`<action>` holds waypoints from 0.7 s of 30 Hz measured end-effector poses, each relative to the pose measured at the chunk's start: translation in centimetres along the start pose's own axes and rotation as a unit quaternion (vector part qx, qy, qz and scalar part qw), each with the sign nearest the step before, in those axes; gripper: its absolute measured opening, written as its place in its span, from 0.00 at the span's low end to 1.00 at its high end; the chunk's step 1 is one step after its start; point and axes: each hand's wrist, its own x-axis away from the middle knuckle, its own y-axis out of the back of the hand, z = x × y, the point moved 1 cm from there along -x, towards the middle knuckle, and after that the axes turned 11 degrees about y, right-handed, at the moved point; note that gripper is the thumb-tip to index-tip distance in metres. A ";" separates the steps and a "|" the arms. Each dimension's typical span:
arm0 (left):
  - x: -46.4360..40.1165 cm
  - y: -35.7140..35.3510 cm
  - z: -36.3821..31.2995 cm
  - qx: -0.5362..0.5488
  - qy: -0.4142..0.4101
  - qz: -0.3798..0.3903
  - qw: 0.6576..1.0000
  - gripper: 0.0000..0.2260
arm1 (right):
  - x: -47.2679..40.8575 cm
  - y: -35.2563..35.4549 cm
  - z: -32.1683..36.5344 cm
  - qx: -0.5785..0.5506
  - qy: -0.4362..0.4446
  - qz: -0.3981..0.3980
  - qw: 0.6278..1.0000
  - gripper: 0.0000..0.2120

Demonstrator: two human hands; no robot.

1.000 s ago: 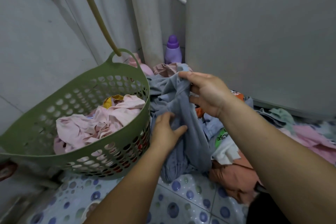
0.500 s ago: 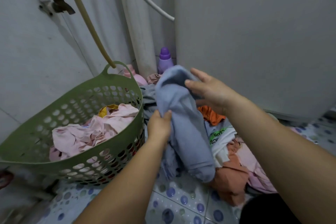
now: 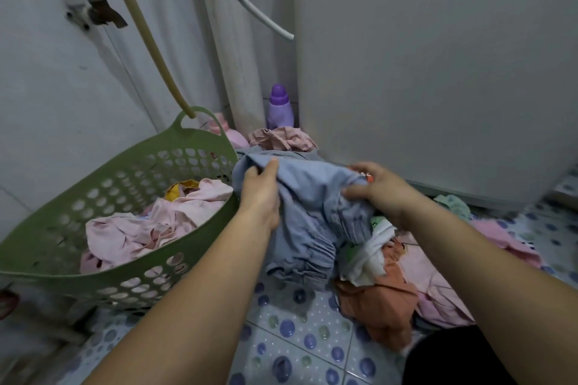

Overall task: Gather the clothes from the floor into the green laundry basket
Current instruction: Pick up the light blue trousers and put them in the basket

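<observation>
Change since earlier frame: both hands have spread apart along the blue-grey garment (image 3: pixel 309 209), which now hangs lower and wider between them; half a second ago it was bunched up higher in a narrow fold.
Left hand (image 3: pixel 261 194): grips the garment's left upper edge, thumb on top of the cloth and fingers curled under it, just beside the basket's near rim.
Right hand (image 3: pixel 380 189): clutches the garment's right side, fingers bunched into the fabric, with something orange showing at the fingertips.
Blue-grey garment: held up between the two hands, its gathered lower part drooping onto the pile of clothes (image 3: pixel 387 278) on the floor; it is outside the basket, to its right.
Green laundry basket (image 3: pixel 175 262): stands tilted on the floor at left, against the wall, with pink clothes (image 3: pixel 150 228) and a yellow piece (image 3: pixel 179 189) inside.
Pile of clothes: lies on the tiled floor (image 3: pixel 297 337) right of the basket, with white, orange and pink pieces mixed; a pale green piece (image 3: pixel 453 203) lies farther right.
Corner: a purple bottle (image 3: pixel 280 108) stands upright behind a crumpled dusty-pink garment (image 3: pixel 281 139).
Wall: a tan hose (image 3: pixel 147 31) runs down to the basket handle; a tap (image 3: pixel 93 6) sits at upper left.
</observation>
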 end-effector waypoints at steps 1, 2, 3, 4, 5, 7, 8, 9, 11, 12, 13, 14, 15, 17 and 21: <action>0.0 0.0 0.0 -0.085 -0.030 -0.001 0.996 0.24 | -0.3 0.0 1.0 -0.062 0.005 -0.026 0.998 0.28; 0.1 0.1 0.2 -0.182 -0.063 -0.010 0.981 0.27 | -0.6 -0.1 1.9 -0.123 0.008 -0.047 0.991 0.27; 0.4 0.2 0.4 -0.278 -0.092 -0.018 0.956 0.30 | -1.0 -0.2 3.0 -0.180 0.013 -0.063 0.982 0.26; 1.0 0.3 0.7 -0.354 -0.121 -0.022 0.927 0.33 | -1.2 -0.5 4.0 -0.227 0.023 -0.072 0.971 0.25; 1.6 0.3 1.1 -0.404 -0.153 -0.015 0.902 0.34 | -1.4 -0.8 4.9 -0.256 0.034 -0.080 0.963 0.24; 2.9 0.6 2.1 -0.441 -0.197 0.019 0.875 0.40 | -1.6 -1.6 6.2 -0.273 0.051 -0.092 0.956 0.21; 3.4 0.8 2.8 -0.448 -0.205 0.033 0.869 0.45 | -1.6 -1.9 6.7 -0.283 0.057 -0.100 0.952 0.21; 3.8 1.2 3.5 -0.452 -0.205 0.040 0.867 0.49 | -1.5 -2.2 7.2 -0.303 0.060 -0.108 0.945 0.20; 4.4 1.6 5.0 -0.459 -0.197 0.045 0.865 0.52 | -1.6 -2.5 8.1 -0.362 0.055 -0.126 0.922 0.20; 4.8 1.7 5.8 -0.455 -0.188 0.051 0.869 0.53 | -1.6 -2.7 8.5 -0.393 0.049 -0.135 0.908 0.19; 5.1 1.5 6.3 -0.442 -0.177 0.054 0.878 0.52 | -1.6 -2.8 8.9 -0.420 0.044 -0.143 0.895 0.18; 5.4 1.3 6.8 -0.422 -0.171 0.046 0.889 0.51 | -1.6 -3.2 9.3 -0.438 0.043 -0.143 0.886 0.16; 5.4 1.2 7.2 -0.404 -0.167 0.031 0.899 0.49 | -1.6 -3.4 9.6 -0.449 0.045 -0.139 0.882 0.15; 4.7 1.4 7.4 -0.386 -0.133 -0.013 0.913 0.46 | -1.3 -3.8 10.3 -0.464 0.063 -0.128 0.875 0.15; 2.0 3.8 6.7 -0.368 -0.058 -0.073 0.925 0.12 | -1.2 -2.8 11.4 -0.477 0.123 -0.134 0.860 0.14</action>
